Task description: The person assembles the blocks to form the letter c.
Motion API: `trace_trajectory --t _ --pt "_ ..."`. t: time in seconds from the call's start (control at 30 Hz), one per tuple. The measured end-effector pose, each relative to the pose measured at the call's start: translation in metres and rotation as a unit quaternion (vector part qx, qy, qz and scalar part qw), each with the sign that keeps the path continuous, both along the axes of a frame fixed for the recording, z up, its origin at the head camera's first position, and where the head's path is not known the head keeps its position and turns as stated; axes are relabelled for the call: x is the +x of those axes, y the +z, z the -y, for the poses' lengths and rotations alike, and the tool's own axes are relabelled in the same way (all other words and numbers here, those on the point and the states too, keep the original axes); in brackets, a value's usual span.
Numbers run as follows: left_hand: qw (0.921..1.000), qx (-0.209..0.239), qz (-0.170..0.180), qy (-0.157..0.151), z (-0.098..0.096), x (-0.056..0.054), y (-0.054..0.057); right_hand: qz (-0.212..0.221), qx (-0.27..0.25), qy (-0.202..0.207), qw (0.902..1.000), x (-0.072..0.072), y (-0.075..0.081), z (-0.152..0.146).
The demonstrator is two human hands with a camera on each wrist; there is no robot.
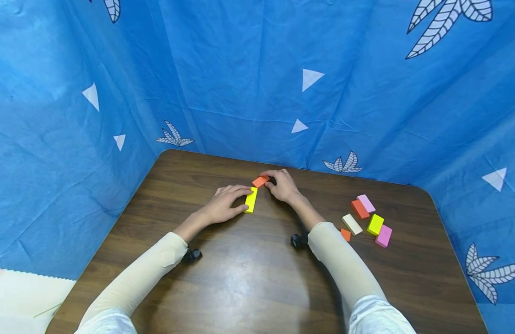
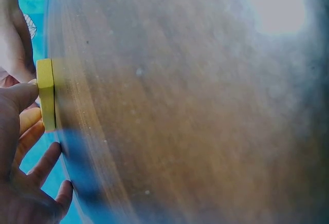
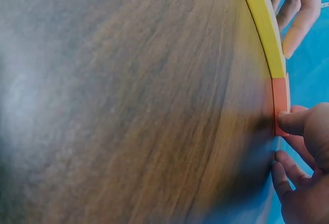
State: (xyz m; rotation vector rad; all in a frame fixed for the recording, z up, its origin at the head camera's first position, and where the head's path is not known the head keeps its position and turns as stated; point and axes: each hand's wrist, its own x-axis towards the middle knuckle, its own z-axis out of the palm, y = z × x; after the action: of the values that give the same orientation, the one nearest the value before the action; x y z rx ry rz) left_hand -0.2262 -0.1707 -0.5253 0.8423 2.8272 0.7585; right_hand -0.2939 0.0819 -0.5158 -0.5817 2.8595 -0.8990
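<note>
Near the far side of the table, a long yellow block (image 1: 251,202) lies flat, with an orange block (image 1: 260,182) at its far end. My left hand (image 1: 224,204) holds the yellow block between thumb and fingers. The orange block is pinched by my right hand (image 1: 284,186), its thumb on the near side. In the right wrist view the yellow block (image 3: 266,29) and the orange block (image 3: 279,106) appear end to end, set at an angle. The left wrist view shows the left thumb against the yellow block (image 2: 46,95), other fingers spread beyond it.
Right of my right forearm lie several loose blocks: two pink (image 1: 366,203), a red (image 1: 359,209), a yellow (image 1: 375,224), a cream (image 1: 351,224) and a small orange one (image 1: 345,234). A blue curtain (image 1: 249,83) hangs behind the brown table (image 1: 241,287).
</note>
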Motion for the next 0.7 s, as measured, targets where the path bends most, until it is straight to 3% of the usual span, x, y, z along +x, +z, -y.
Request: trace_trajectory --t 0.2,0.4,0.7 --pt "1.0 0.0 0.001 0.0 0.0 0.001 0.001 -0.013 -0.009 0.018 0.9997 0.003 -0.001 -0.012" --pt "1.0 -0.001 -0.002 -0.003 -0.002 0.001 0.002 -0.029 -0.018 0.016 0.9993 0.011 0.003 -0.055" --pt "0.9999 -0.01 -0.006 0.001 -0.001 0.003 0.001 -0.036 -0.019 -0.009 0.9991 0.054 0.01 -0.14"
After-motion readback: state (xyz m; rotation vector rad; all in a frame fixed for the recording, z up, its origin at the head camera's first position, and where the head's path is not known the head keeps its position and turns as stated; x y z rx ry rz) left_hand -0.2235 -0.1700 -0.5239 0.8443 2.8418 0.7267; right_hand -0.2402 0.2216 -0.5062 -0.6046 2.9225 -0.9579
